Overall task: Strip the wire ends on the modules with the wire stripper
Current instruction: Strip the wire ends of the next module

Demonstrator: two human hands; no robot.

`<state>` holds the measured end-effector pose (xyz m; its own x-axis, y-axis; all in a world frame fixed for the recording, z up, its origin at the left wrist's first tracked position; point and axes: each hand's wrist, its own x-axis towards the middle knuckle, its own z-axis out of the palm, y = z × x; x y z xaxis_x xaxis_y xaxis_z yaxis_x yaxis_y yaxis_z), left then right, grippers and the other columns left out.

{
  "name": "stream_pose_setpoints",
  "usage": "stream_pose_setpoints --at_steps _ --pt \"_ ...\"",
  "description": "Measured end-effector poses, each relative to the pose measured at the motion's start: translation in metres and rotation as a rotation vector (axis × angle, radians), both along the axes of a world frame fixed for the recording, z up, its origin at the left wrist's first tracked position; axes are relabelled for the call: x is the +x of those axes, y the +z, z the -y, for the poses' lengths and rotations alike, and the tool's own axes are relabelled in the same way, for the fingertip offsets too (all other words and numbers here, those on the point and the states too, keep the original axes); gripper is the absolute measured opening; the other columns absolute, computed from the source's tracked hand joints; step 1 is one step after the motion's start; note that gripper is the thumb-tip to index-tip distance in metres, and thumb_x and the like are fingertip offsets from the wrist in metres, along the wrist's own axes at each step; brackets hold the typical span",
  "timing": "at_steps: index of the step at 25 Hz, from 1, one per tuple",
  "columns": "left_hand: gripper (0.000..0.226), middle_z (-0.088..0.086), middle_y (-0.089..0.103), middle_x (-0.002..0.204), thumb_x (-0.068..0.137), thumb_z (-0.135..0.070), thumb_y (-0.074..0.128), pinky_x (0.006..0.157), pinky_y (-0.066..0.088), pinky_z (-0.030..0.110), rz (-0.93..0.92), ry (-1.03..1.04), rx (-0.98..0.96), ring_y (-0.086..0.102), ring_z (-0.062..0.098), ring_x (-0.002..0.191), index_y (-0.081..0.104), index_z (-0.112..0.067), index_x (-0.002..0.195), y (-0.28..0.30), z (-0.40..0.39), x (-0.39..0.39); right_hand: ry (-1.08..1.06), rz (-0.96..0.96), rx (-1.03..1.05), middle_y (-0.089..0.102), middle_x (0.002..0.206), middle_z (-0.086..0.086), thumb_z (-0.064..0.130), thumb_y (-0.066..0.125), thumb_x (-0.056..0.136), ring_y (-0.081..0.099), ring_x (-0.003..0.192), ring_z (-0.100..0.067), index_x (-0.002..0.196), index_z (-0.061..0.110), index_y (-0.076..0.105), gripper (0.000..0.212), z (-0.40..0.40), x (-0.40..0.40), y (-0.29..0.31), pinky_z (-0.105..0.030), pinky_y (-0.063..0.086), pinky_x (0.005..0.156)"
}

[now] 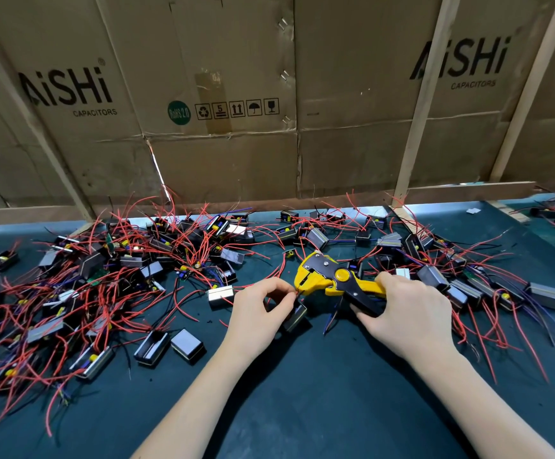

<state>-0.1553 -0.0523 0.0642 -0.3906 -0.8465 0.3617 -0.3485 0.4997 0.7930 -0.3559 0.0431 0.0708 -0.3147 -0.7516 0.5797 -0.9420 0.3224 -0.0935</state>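
We hold the wire stripper (335, 279) in our right hand (405, 309), fingers curled round its yellow and black handles, near the middle of the tabletop (302, 392). Its yellow head points toward the left side. Our left hand (259, 309) pinches a red wire end (297, 293) between thumb and fingertips right at the stripper's mouth; the wire touches the tool there, though we cannot tell whether the blades have bitten into it. Just beneath this hand, partly hidden by it, hangs or lies a dark module (296, 316), tilted; we cannot tell if it rests on the tabletop.

Toward the left edge of the tabletop spreads a big heap of modules (104, 276), small dark boxes with grey metal sides, tangled in red, black and blue wires. A second heap (451, 270) lies toward the right edge, behind and beside our right hand. Two loose modules (170, 347) sit side by side in front of the left heap, apart from the tangle, and one silver-faced module (220, 294) lies just left of our left hand.

Along the far edge of the tabletop stands a wall of flattened cardboard boxes (236, 127) printed "AiSHi CAPACITORS", braced with pale wooden battens (418, 104).
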Motion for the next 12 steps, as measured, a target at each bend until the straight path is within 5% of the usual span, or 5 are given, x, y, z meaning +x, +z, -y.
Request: stream_pose_setpoints --at_steps 8,12 --pt "0.015 -0.019 0.065 0.071 0.086 -0.01 0.069 0.064 0.039 0.008 -0.007 -0.008 -0.013 0.057 -0.002 0.069 0.07 -0.021 0.076 0.0 0.001 0.001 -0.013 -0.028 -0.034 0.062 0.066 -0.004 0.05 0.085 0.057 0.062 0.065 -0.032 0.077 0.015 0.065 0.045 0.003 -0.002 -0.007 -0.029 0.032 0.053" --pt "0.013 -0.014 0.065 0.071 0.086 -0.01 0.068 0.066 0.042 0.012 0.031 0.021 -0.034 0.058 0.003 0.068 0.069 -0.02 0.077 -0.004 0.004 0.002 -0.033 -0.07 -0.132 0.057 0.077 -0.005 0.051 0.083 0.058 0.057 0.075 -0.033 0.089 0.01 0.062 0.056 0.006 -0.01 -0.012 -0.039 0.039 0.068"
